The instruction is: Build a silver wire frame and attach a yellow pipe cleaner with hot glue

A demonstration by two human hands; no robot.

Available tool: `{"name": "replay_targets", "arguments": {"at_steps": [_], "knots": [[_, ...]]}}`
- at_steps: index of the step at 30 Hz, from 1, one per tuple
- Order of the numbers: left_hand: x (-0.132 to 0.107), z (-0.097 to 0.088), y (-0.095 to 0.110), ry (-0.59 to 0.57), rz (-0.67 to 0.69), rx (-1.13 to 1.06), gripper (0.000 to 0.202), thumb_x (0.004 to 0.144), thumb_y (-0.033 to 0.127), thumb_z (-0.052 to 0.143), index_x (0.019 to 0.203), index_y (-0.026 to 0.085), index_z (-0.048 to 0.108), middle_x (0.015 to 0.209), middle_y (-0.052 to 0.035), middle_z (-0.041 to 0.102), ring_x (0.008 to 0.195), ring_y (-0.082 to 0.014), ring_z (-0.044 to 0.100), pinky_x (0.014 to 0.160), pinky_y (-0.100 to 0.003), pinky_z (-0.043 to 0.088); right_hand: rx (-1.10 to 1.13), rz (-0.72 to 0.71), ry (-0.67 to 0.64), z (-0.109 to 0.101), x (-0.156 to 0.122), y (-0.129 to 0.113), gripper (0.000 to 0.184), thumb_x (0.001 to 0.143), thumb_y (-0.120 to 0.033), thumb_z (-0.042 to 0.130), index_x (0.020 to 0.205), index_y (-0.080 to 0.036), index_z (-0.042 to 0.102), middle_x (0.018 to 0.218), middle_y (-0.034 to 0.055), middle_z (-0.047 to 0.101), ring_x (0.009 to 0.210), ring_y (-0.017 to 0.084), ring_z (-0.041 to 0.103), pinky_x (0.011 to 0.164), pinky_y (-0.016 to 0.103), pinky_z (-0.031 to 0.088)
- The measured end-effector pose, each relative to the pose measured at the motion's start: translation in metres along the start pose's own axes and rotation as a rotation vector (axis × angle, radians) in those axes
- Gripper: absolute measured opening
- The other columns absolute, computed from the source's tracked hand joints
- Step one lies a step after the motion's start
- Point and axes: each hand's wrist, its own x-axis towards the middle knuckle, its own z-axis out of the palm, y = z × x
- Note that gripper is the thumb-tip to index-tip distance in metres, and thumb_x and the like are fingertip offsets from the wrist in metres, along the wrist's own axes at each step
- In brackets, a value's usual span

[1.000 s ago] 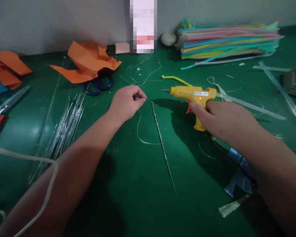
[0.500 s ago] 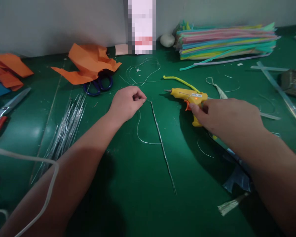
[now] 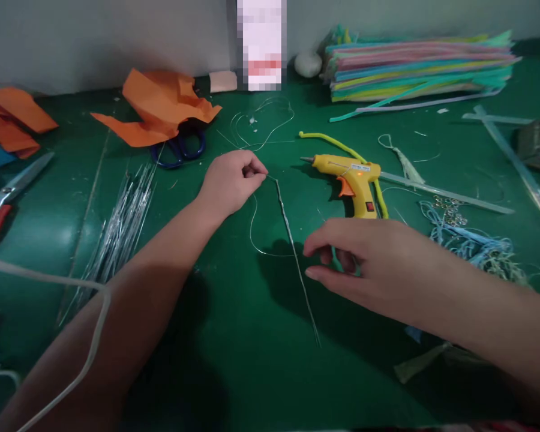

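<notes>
Between thumb and forefinger, my left hand (image 3: 234, 180) pinches the thin upper end of a twisted wire stem (image 3: 291, 243). The stem slants down across the green table, with its lower ends slightly splayed. A fine loose wire (image 3: 252, 231) curves from near my left fingers to the stem. My right hand (image 3: 355, 255) hovers just right of the stem, thumb and fingers apart, holding nothing. Beyond it lies a yellow glue gun (image 3: 348, 171) with an orange trigger and its nozzle to the left; my right hand hides the bottom of its handle.
Left of my left arm lie a bundle of silver wires (image 3: 121, 222) and red-handled scissors (image 3: 15, 189). Orange paper (image 3: 162, 108) partly covers blue-handled scissors (image 3: 180, 150). Pipe cleaners (image 3: 418, 69) are stacked at the back right. Blue tassels (image 3: 472, 240) lie beside my right forearm. A white cord (image 3: 96, 336) crosses my left forearm.
My right hand has let go of the glue gun and moved left and nearer to me, toward the wire stem. My left hand keeps its pinch in about the same place.
</notes>
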Motion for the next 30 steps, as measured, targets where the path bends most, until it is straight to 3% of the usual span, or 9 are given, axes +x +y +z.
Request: {"name": "replay_targets", "arguments": {"at_steps": [2,9,14,30], "knots": [[0.0,0.001,-0.001,0.008,0.01,0.004,0.005,0.078,0.016,0.069,0.08,0.018,0.073,0.064,0.0011,0.059,0.06,-0.0123,0.052,0.057,-0.029,0.038,-0.039,0.022,-0.01,0.011,0.002,0.0,0.014,0.081,-0.027,0.066,0.094,-0.023,0.068,0.069,-0.0028,0.062,0.051,0.011,0.051,0.044,0.023,0.033],[0.001,0.0,0.0,0.014,0.006,0.016,0.006,0.078,0.015,0.07,0.08,0.019,0.074,0.068,0.0004,0.063,0.061,-0.0121,0.053,0.059,-0.029,0.039,0.071,0.004,0.234,0.038,-0.001,0.017,0.015,0.09,-0.029,0.058,0.085,-0.017,0.064,0.069,-0.0011,0.061,0.053,0.009,0.051,0.05,0.022,0.037],[0.001,0.0,0.003,0.023,-0.003,0.039,0.006,0.077,0.015,0.07,0.08,0.019,0.074,0.068,0.0005,0.063,0.06,-0.0113,0.052,0.058,-0.027,0.039,0.033,-0.091,0.191,0.044,0.004,0.028,0.015,0.091,-0.028,0.057,0.083,-0.018,0.064,0.072,0.0,0.063,0.06,0.011,0.055,0.054,0.023,0.038],[0.002,0.0,-0.001,0.024,0.051,0.038,0.006,0.077,0.015,0.07,0.08,0.018,0.074,0.067,0.0014,0.063,0.059,-0.011,0.051,0.057,-0.027,0.039,0.095,-0.09,0.159,0.045,0.011,0.034,0.017,0.09,-0.03,0.057,0.083,-0.018,0.066,0.07,-0.0002,0.063,0.06,0.01,0.055,0.055,0.022,0.038]]}}
